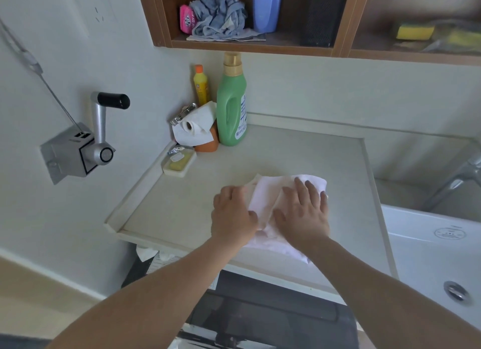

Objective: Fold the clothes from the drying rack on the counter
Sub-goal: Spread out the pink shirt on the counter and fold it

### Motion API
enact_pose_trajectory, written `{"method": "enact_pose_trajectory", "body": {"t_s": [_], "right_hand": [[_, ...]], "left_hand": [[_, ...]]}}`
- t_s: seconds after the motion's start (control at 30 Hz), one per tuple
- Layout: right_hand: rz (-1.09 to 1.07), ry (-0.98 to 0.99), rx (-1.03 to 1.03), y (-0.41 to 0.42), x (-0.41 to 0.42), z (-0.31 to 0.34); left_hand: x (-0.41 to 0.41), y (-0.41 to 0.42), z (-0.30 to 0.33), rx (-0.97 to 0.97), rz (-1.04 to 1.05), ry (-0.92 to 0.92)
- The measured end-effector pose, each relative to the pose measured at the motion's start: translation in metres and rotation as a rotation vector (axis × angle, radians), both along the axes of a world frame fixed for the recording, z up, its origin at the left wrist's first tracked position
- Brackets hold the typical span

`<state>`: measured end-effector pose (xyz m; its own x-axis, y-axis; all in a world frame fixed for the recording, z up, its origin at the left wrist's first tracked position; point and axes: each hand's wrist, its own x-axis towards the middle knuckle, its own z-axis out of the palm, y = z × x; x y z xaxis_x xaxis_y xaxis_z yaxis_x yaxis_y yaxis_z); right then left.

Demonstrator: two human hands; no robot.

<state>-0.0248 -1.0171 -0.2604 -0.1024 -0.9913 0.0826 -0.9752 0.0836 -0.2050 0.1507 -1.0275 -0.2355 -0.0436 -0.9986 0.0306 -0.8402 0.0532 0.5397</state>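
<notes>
Pink garment (268, 203) lies on the surface (208, 187), at about 4 o'clock from its centre, partly folded. Your left hand (231, 216) and right hand (304, 213) press it flat, grip released, fingers straight. Judgement: fold under way; no finished stack visible.

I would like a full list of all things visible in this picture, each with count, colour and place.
garment: one, pale pink, counter front, under both hands
counter: one, beige, centre
detergent bottle: one, green, counter back
small bottle: one, yellow, behind the paper roll
paper roll: one, white, back corner
soap dish: one, cream, counter left edge
crank: one, silver, left wall
sponge: one, yellow, shelf
sink: one, white, right
left hand: flat on garment
right hand: flat on garment
</notes>
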Motion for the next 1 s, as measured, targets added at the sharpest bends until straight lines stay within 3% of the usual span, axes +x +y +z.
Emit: {"method": "enact_pose_trajectory", "body": {"t_s": [0.07, 0.1, 0.2, 0.37, 1.0], "right_hand": [[0.052, 0.067, 0.132, -0.003, 0.003, -0.008], [0.082, 0.082, 0.185, -0.004, 0.003, -0.013], [0.146, 0.077, 0.303, -0.009, -0.001, -0.024], [0.183, 0.110, 0.366, -0.017, -0.007, -0.028], [0.182, 0.073, 0.356, -0.023, -0.011, -0.045]], "left_hand": [[-0.009, -0.004, 0.004, -0.253, -0.163, 0.006], [-0.014, -0.009, 0.002, -0.288, -0.248, -0.001], [-0.030, -0.026, -0.010, -0.115, -0.401, -0.141], [-0.030, -0.039, -0.047, 0.379, -0.254, -0.287], [-0.025, -0.052, -0.077, 0.289, -0.242, -0.368]]}}
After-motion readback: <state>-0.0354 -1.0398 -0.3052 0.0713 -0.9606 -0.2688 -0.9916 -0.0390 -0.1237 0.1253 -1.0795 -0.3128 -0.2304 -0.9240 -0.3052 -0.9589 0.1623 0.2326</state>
